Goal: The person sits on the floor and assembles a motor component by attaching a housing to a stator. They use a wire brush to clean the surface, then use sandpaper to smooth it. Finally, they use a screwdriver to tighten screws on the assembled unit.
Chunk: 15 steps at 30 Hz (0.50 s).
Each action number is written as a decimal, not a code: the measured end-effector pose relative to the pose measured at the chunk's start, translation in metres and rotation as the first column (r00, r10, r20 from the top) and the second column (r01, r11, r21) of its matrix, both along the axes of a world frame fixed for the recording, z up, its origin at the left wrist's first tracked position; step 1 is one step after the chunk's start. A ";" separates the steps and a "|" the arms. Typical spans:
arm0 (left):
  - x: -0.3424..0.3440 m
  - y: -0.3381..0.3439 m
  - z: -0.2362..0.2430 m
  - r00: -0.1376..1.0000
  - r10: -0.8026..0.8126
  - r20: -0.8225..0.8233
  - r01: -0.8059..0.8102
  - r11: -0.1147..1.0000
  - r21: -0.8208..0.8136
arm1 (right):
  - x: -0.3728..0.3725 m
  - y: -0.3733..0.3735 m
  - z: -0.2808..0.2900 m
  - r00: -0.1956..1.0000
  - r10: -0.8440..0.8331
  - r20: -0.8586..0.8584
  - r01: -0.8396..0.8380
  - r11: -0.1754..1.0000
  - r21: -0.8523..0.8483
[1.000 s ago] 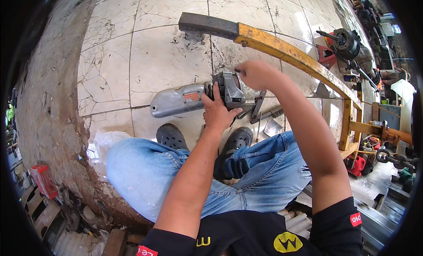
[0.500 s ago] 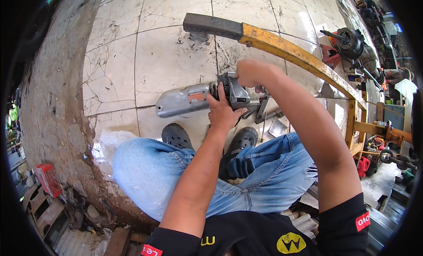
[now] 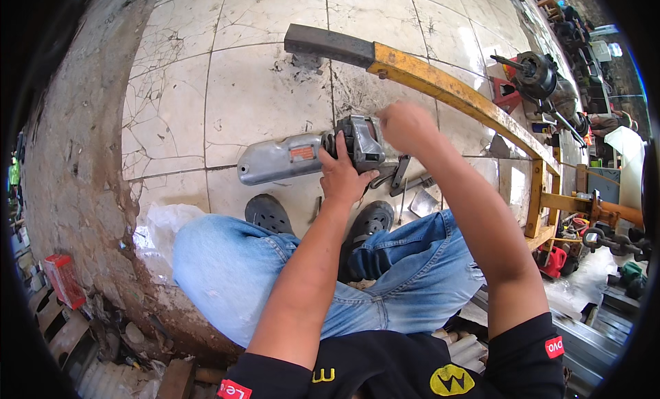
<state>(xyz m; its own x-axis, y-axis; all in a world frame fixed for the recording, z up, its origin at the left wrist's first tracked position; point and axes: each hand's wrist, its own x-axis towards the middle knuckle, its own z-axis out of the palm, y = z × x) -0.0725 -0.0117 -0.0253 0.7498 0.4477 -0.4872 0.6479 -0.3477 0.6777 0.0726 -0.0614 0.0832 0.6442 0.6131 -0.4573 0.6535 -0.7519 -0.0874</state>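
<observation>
My left hand (image 3: 342, 177) grips a grey metal block (image 3: 368, 146) that looks like a brake caliper, fingers over its left side and thumb at its near side. Against that block lies a long silver metal housing (image 3: 275, 158) with an orange label, stretching left along the tiles. Just right of the block is my right hand (image 3: 409, 129), curled and a little blurred. Its fingers are drawn together beside the block's far right edge; anything in them is hidden. Dark metal hand tools (image 3: 402, 173) lie on the floor just right of the block.
A yellow steel hoist arm (image 3: 440, 86) with a dark end crosses beyond my hands. A metal plate (image 3: 424, 203) lies near my right shoe (image 3: 375, 219). Crumpled plastic (image 3: 172, 220) is by my left knee. A dark machine part (image 3: 540, 76) stands far right, a red box (image 3: 65, 281) lower left.
My right hand has shifted slightly right and nearer, away from the block's far edge, and is more blurred. My left hand keeps its hold. The whole view has moved a little.
</observation>
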 end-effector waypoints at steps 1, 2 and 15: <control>0.002 0.004 0.001 1.000 0.005 -0.008 -0.005 1.000 -0.011 | -0.007 -0.001 0.003 0.999 0.034 -0.036 -0.035 0.998 -0.046; 0.001 0.004 0.002 1.000 -0.003 -0.029 0.003 1.000 0.006 | -0.016 -0.009 -0.011 0.995 0.095 0.037 -0.098 0.991 0.087; -0.001 -0.001 -0.010 0.983 0.018 0.181 -0.029 0.998 0.057 | 0.009 -0.085 -0.025 0.770 -0.497 -0.400 0.625 0.717 0.310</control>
